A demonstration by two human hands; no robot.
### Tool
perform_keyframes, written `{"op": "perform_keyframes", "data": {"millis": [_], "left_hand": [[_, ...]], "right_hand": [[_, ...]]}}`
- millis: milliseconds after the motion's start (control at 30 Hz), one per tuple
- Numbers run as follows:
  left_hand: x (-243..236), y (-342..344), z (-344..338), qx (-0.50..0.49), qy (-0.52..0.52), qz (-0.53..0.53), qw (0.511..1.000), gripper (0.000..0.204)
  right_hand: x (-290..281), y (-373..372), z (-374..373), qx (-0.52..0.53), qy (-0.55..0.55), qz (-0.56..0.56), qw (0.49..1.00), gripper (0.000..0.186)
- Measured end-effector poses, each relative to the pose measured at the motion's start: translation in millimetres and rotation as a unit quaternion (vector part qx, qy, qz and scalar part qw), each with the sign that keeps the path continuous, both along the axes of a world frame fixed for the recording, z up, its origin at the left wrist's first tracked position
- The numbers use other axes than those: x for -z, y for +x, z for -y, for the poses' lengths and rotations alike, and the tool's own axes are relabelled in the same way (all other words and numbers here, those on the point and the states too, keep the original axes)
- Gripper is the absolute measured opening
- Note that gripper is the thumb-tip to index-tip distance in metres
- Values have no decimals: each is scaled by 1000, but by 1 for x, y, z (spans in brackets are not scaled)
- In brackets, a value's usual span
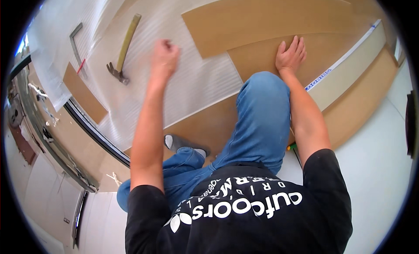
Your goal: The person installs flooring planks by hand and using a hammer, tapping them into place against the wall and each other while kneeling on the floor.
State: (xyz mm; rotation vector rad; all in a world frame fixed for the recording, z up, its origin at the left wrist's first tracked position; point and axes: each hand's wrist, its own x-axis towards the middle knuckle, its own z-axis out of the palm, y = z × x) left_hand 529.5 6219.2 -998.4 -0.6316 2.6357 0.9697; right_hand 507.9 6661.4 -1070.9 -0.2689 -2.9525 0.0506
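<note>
My left hand (165,57) is raised above the translucent ribbed underlay, its fingers curled closed and a little blurred. Whether anything is inside that fist cannot be seen. Stretched flat, my right hand (291,55) presses on a brown floor plank (257,57), fingers apart and nothing held. Against that plank's far edge lies another brown plank (262,18). To the left of my left hand rests a claw hammer (126,49) with a yellowish handle, head toward me. Beyond it sits an L-shaped metal square (77,46), a small red stick (81,66) lying across its lower end.
Underlay sheeting (196,86) covers the floor ahead. A short board piece (84,94) lies by the black door track (96,138) at left. On the right are a plank pack with a blue-and-white edge strip (342,70) and pale tiles (371,136). My bent knee stands between my arms.
</note>
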Motion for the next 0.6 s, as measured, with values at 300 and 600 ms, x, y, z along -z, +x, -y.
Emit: {"op": "perform_keyframes", "data": {"millis": [300, 600], "left_hand": [[-6, -19, -84, -145, 183, 136, 963, 54], [-177, 5, -37, 11, 362, -33, 931, 36]], "right_hand": [[7, 10, 0, -14, -8, 3, 1000, 67], [-17, -49, -47, 286, -746, -128, 588, 67]]}}
